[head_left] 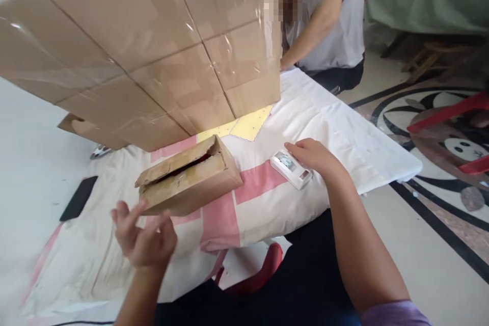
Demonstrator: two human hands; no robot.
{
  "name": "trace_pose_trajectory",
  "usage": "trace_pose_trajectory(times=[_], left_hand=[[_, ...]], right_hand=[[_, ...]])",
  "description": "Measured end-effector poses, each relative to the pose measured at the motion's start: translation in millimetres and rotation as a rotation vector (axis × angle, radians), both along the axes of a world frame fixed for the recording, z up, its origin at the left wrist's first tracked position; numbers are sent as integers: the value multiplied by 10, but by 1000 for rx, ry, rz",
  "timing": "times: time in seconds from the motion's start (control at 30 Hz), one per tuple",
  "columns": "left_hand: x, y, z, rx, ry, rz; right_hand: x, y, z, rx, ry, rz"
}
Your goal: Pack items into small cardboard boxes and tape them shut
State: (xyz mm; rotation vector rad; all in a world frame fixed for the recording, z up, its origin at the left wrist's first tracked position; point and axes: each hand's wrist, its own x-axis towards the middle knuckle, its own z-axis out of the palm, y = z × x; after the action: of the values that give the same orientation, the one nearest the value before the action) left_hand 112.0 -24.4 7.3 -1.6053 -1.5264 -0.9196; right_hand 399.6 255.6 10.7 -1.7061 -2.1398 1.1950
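Head view: pink-and-white sheet (pixel 263 198) covers patterned floor (pixel 439 224).

A large taped cardboard carton (pixel 145 46) is seen at eleven o'clock, above a pink-and-white sheet (pixel 260 198). Yellow paper (pixel 250 125) is laid at twelve o'clock. A black phone (pixel 79 197) is placed at nine o'clock; a seated person (pixel 328 20) is found at one o'clock.
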Motion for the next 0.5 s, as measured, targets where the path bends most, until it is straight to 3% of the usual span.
trace_pose_trajectory(times=[0.03,0.1,0.17,0.23,0.33,0.4,0.5], left_hand=[[258,127,-40,56,23,-121],[788,534,-117,-258,-154,-257],[1216,1082,-190,-421,-356,-233],[1446,1628,-268,-639,-654,-237],[1462,2144,-397,-850,-915,-401],[1388,2236,-462,-896,-979,-488],[1320,2183,-492,-871,-962,-505]], right_hand=[[2,2,-4,-24,-1,-12],[0,-19,8,-23,9,-34],[-1,-70,33,5,16,-33],[6,-134,59,61,14,-29],[33,-198,92,120,8,-35],[60,-196,100,84,11,-29],[106,-156,76,-12,4,-21]])
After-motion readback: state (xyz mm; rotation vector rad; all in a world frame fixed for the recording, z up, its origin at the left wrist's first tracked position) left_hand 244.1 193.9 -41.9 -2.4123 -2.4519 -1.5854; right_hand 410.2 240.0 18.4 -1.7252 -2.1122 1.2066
